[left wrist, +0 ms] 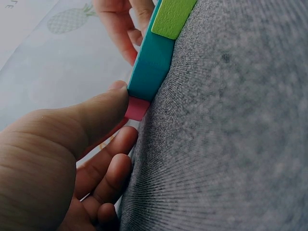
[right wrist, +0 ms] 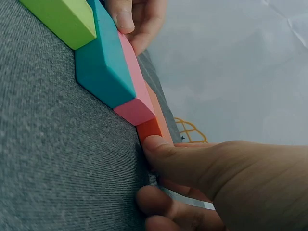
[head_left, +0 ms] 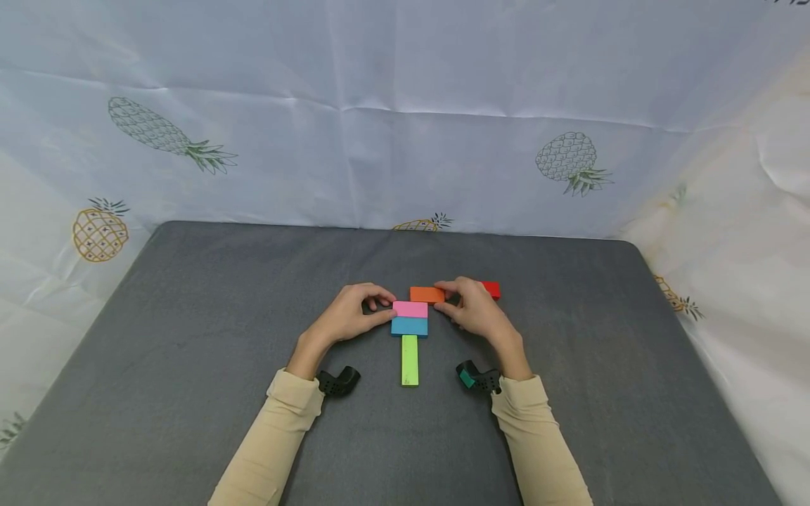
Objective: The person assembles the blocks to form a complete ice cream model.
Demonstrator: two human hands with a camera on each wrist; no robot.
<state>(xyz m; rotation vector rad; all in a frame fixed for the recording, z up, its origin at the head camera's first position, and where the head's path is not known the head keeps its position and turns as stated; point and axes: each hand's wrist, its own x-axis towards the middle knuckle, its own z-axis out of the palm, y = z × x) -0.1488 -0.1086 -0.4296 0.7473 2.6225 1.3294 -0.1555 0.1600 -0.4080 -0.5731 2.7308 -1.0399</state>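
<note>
Head: orange block (head_left: 422,294), long axis crosswise

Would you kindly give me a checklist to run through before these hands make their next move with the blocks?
1. Right grip on orange block: ok, pinching its right end.
2. Left grip at pink block: ok, at its left end.
3. Pink block along blue block: ok, long sides together.
4. Lime-green block meeting blue block: ok, its far end touches.
5. Orange block's ends level with pink block's: not ok, orange sits farther right.
6. Red block clear of right grip: cannot tell, partly hidden.
</note>
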